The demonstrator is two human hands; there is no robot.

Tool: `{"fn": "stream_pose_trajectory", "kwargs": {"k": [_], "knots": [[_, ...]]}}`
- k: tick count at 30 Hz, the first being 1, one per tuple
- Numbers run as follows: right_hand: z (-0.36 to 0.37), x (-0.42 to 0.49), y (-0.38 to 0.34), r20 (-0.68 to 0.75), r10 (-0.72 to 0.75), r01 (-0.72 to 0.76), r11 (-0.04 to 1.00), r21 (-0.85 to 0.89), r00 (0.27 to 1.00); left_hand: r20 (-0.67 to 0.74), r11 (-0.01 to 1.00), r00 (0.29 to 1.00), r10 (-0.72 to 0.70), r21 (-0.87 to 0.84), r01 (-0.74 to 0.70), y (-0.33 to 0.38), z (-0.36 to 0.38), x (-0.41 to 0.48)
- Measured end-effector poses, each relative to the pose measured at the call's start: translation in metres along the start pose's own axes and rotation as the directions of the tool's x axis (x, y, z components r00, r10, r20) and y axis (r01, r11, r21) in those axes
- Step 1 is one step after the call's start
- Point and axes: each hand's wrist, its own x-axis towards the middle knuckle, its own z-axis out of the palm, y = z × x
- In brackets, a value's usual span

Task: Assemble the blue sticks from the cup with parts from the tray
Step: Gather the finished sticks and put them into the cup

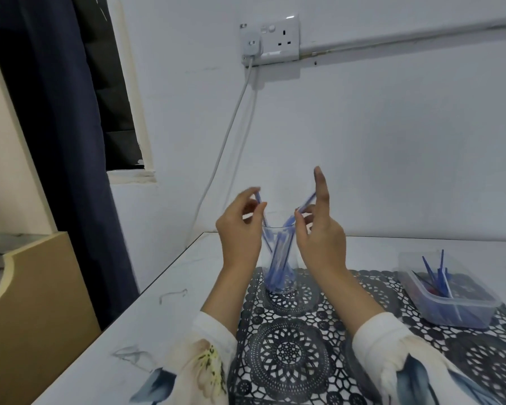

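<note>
Cream sleeves (214, 346) printed with blue leaves; yellow-green flecks.

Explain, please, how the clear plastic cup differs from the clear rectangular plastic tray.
The clear plastic cup is tall and round; the clear rectangular plastic tray is low and wide. The cup stands centrally; the tray sits far right. Both are transparent and hold blue sticks.

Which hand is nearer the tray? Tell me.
Right. The right hand is right of the cup, left of the tray; the left hand is left of the cup.
</note>
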Motion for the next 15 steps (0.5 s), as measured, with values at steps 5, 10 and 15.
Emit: {"fn": "stream_pose_trajectory", "kwargs": {"k": [5, 10, 15], "knots": [[0.011, -0.002, 0.016, 0.119, -0.016, 0.037, 0.984, -0.177, 0.993, 0.189, 0.952, 0.970, -0.151, 0.290, 0.092, -0.014, -0.003, 0.002], [0.016, -0.003, 0.020, 0.082, -0.144, 0.156, 0.973, -0.170, 0.986, 0.254, 0.897, 0.935, -0.248, 0.425, 0.122, -0.018, -0.012, 0.012], [0.014, 0.000, 0.017, 0.000, -0.171, 0.170, 0.980, -0.104, 0.985, 0.136, 0.880, 0.943, -0.302, 0.420, 0.222, -0.018, -0.022, 0.019]]}}
